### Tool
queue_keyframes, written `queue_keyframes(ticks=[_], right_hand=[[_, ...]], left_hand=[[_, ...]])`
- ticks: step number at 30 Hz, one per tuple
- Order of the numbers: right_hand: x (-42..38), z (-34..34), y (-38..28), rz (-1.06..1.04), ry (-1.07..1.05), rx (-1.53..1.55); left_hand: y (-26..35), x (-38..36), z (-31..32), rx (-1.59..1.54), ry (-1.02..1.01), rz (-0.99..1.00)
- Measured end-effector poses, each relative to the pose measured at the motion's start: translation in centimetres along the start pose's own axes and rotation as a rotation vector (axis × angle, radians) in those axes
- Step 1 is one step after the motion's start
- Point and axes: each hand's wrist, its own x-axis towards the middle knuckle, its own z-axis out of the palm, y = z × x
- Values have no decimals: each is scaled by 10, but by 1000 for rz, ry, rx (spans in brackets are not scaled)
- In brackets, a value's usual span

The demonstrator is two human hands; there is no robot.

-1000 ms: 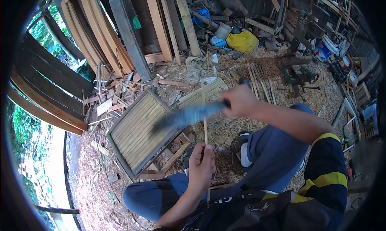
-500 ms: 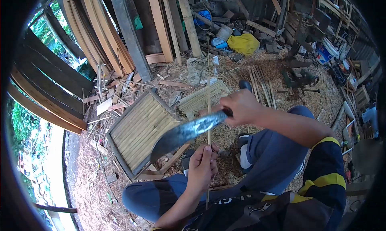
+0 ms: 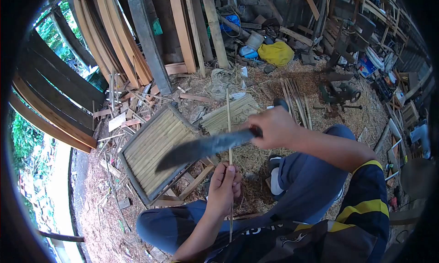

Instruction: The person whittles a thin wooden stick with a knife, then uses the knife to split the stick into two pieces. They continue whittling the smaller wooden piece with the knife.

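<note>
My right hand (image 3: 274, 128) is closed round the handle of a machete (image 3: 208, 146), whose broad dark blade points left. Below it, my left hand (image 3: 224, 185) grips a thin bamboo strip (image 3: 229, 121) that stands lengthwise in front of me. The blade crosses the strip a short way above my left fingers. The strip's lower end runs down past my wrist toward my shirt. Behind the blade's tip lies a framed panel of bamboo slats (image 3: 157, 148), tilted on the ground. A bundle of bamboo strips (image 3: 231, 114) rests beyond the blade.
Wood shavings (image 3: 107, 222) cover the ground. Several long sticks (image 3: 296, 100) lie ahead on the right, near a green metal vise (image 3: 340, 93). Tall planks (image 3: 119, 38) lean at the left. A yellow cloth bundle (image 3: 275, 55) sits among scrap at the back.
The machete has swung a little left and its blade lies flatter. My left hand and the strip have shifted slightly left, and the strip's upper end now shows lower in view.
</note>
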Motion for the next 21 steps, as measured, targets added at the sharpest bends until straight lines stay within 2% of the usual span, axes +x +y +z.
queue_keyframes(ticks=[2, 5, 8, 11, 14, 17, 18, 21], right_hand=[[-3, 10, -3, -97, -63, -78], [10, 15, 18, -5, -29, -151], [31, 7, 54, 388, 92, -76], [22, -4, 63, 376, 155, -94], [2, 7, 26, 167, 71, -61], [-3, 7, -5, -4, -125, -106], [-1, 5, -3, -1, -137, -151], [13, 15, 46, 263, -90, -112]], left_hand=[[-2, -3, 7, 51, 53, 25], [-6, -4, 13, 136, 111, 42], [-11, -1, 9, 172, 132, 47], [-12, 1, 12, 177, 146, 62], [-13, 3, 12, 181, 158, 70], [-13, 4, 18, 193, 174, 100], [-13, 1, 20, 198, 182, 110], [-19, 4, 11, 208, 213, 96]])
